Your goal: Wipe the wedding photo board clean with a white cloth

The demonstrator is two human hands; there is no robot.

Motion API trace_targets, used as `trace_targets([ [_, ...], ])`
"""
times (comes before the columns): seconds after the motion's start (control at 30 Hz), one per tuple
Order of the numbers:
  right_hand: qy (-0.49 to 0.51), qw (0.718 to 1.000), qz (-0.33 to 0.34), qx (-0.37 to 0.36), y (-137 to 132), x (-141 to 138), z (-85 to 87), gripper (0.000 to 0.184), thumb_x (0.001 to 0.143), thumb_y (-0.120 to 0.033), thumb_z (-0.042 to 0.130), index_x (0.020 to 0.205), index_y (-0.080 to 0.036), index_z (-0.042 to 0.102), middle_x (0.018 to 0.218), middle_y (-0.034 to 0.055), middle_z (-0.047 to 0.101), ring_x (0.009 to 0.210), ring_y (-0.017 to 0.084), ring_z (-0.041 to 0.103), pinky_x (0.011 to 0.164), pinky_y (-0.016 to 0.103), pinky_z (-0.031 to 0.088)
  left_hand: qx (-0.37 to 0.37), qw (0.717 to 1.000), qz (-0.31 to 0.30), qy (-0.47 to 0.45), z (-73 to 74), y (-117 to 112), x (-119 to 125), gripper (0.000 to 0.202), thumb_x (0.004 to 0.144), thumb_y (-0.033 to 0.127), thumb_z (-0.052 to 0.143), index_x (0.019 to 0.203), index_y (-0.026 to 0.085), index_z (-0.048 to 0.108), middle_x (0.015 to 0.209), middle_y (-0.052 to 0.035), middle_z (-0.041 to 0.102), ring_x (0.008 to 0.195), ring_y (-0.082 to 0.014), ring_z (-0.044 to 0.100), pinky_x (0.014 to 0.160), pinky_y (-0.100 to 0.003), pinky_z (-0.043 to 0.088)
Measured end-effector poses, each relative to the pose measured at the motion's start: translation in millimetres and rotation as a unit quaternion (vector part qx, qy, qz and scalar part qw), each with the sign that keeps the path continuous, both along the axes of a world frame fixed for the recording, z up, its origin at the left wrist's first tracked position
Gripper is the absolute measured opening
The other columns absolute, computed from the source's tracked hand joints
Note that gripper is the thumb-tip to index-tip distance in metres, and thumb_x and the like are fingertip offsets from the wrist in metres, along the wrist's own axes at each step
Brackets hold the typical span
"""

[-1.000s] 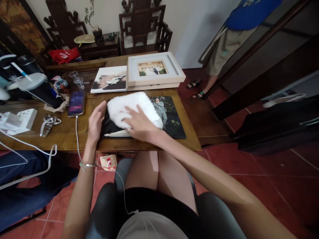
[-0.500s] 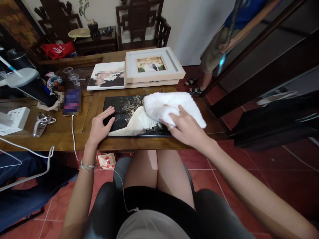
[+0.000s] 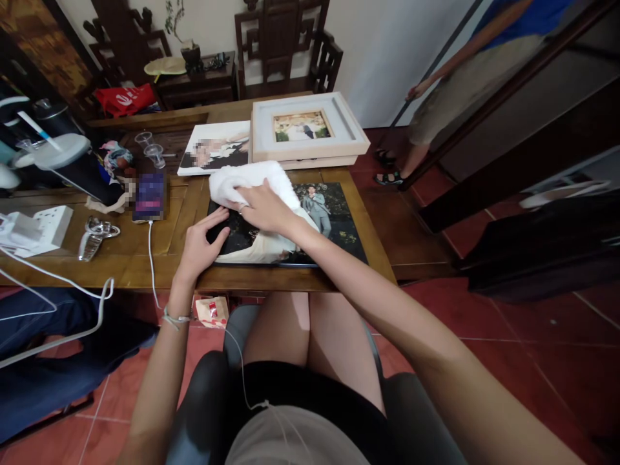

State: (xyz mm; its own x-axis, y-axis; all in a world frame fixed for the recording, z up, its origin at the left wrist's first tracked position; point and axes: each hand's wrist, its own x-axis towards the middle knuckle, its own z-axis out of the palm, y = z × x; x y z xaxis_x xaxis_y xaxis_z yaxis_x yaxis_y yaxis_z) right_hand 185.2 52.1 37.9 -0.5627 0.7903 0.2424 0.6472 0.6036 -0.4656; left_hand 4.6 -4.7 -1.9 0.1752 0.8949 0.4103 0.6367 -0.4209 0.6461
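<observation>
A dark wedding photo panel [image 3: 339, 223] lies flat near the front edge of the wooden table. Across its upper left part spreads a white fluffy cloth [image 3: 281, 184]. My right hand [image 3: 264, 206] grips and presses this cloth onto the panel, a ring on one finger. At the panel's left edge rests my left hand [image 3: 203, 242], its fingers stretched and thumb apart, holding nothing. The cloth covers part of the picture; a figure in a grey suit and a white dress train show beside it.
Behind the panel lie a white-edged photo print [image 3: 188, 152] and a stacked pale picture frame [image 3: 310, 152]. To the left are a phone [image 3: 149, 197] on a cable, a clear hair clip [image 3: 97, 237], a power strip [image 3: 53, 226] and a lidded tumbler [image 3: 77, 161]. A person [image 3: 431, 116] stands at right holding a pole.
My right hand has slid the white cloth from the panel's right side to its upper left, uncovering the suited figure. My left hand stays at the left edge. The other person's arm and pole have shifted.
</observation>
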Motion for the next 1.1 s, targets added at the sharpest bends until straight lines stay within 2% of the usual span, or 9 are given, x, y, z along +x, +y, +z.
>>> trace_targets([
  [0.07, 0.006, 1.0, -0.007, 0.002, -3, 24, -4.8, 0.031, 0.094, -0.022, 0.037, 0.113, -0.017, 0.061, 0.13, 0.0117, 0.065, 0.118, 0.034, 0.058, 0.112, 0.063, 0.02, 0.0, 1.0, -0.008, -0.005, -0.2, 0, 0, 0.033, 0.088, 0.03, 0.06, 0.118, 0.02, 0.07, 0.131, -0.0075, 0.065, 0.128, -0.025, 0.057, 0.115, -0.046, 0.04],
  [0.23, -0.023, 0.994, -0.1, 0.039, -10, 98, -18.4, 0.027, 0.094, -0.027, 0.036, 0.097, -0.017, 0.061, 0.099, 0.0126, 0.073, 0.1, 0.035, 0.066, 0.108, 0.062, 0.03, 0.007, 1.0, -0.011, -0.008, -0.6, 0, 0, 0.033, 0.088, 0.027, 0.06, 0.118, 0.016, 0.069, 0.131, -0.0103, 0.065, 0.128, -0.0249, 0.057, 0.114, -0.045, 0.04],
  [0.33, -0.062, 0.987, -0.126, 0.075, -31, 124, -24.7, 0.024, 0.089, -0.023, 0.039, 0.093, -0.014, 0.061, 0.109, 0.0211, 0.07, 0.117, 0.041, 0.059, 0.104, 0.066, 0.031, 0.008, 1.0, -0.009, -0.01, -0.8, 0, 1, 0.032, 0.088, 0.026, 0.061, 0.118, 0.017, 0.07, 0.13, -0.0101, 0.065, 0.128, -0.0253, 0.057, 0.114, -0.045, 0.04],
  [0.47, -0.096, 0.989, -0.073, 0.083, -91, 126, -24.1, 0.02, 0.08, -0.014, 0.044, 0.086, -0.015, 0.063, 0.135, 0.0239, 0.058, 0.141, 0.043, 0.035, 0.106, 0.074, 0.026, 0.012, 1.0, -0.005, -0.008, -0.7, 0, 1, 0.031, 0.088, 0.026, 0.06, 0.117, 0.017, 0.07, 0.13, -0.0093, 0.066, 0.128, -0.0249, 0.057, 0.114, -0.045, 0.041],
  [0.63, -0.057, 0.994, 0.076, 0.059, -153, 112, -12.5, 0.018, 0.071, -0.01, 0.045, 0.072, -0.017, 0.062, 0.144, 0.0207, 0.051, 0.144, 0.041, 0.029, 0.11, 0.076, 0.019, 0.016, 1.0, -0.003, 0.004, 0.6, -1, 2, 0.031, 0.089, 0.025, 0.059, 0.117, 0.017, 0.07, 0.129, -0.0093, 0.066, 0.128, -0.0238, 0.057, 0.114, -0.045, 0.041],
  [0.77, -0.053, 0.994, 0.091, 0.039, -123, 111, -9.9, 0.022, 0.075, -0.009, 0.043, 0.079, -0.017, 0.063, 0.125, 0.0206, 0.066, 0.143, 0.036, 0.035, 0.114, 0.07, 0.018, 0.02, 1.0, -0.006, 0.006, 1.5, -1, 2, 0.032, 0.088, 0.025, 0.059, 0.117, 0.014, 0.069, 0.129, -0.0112, 0.066, 0.127, -0.0242, 0.058, 0.113, -0.043, 0.041],
  [0.83, -0.067, 0.996, 0.05, 0.038, -87, 108, -12.1, 0.024, 0.082, -0.011, 0.04, 0.088, -0.016, 0.063, 0.117, 0.0198, 0.068, 0.14, 0.036, 0.038, 0.112, 0.07, 0.02, 0.021, 1.0, -0.009, 0.008, 1.5, -1, 2, 0.032, 0.088, 0.025, 0.06, 0.117, 0.015, 0.07, 0.129, -0.0109, 0.066, 0.127, -0.0244, 0.058, 0.113, -0.044, 0.042],
  [0.97, -0.091, 0.991, -0.084, 0.055, -24, 88, -18.0, 0.03, 0.092, -0.022, 0.039, 0.109, -0.011, 0.062, 0.132, 0.0235, 0.059, 0.136, 0.041, 0.042, 0.105, 0.074, 0.023, 0.029, 0.999, -0.014, 0.009, 0.2, 0, 0, 0.034, 0.087, 0.026, 0.06, 0.119, 0.015, 0.068, 0.13, -0.0109, 0.065, 0.127, -0.0246, 0.058, 0.113, -0.044, 0.041],
  [1.1, -0.097, 0.987, -0.11, 0.065, -27, 61, -18.8, 0.034, 0.093, -0.022, 0.041, 0.116, -0.009, 0.062, 0.141, 0.0238, 0.052, 0.141, 0.043, 0.032, 0.104, 0.079, 0.018, 0.027, 1.0, -0.011, 0.004, -2.0, 1, -1, 0.035, 0.087, 0.027, 0.061, 0.119, 0.016, 0.068, 0.13, -0.0101, 0.065, 0.127, -0.0245, 0.058, 0.113, -0.044, 0.042],
])
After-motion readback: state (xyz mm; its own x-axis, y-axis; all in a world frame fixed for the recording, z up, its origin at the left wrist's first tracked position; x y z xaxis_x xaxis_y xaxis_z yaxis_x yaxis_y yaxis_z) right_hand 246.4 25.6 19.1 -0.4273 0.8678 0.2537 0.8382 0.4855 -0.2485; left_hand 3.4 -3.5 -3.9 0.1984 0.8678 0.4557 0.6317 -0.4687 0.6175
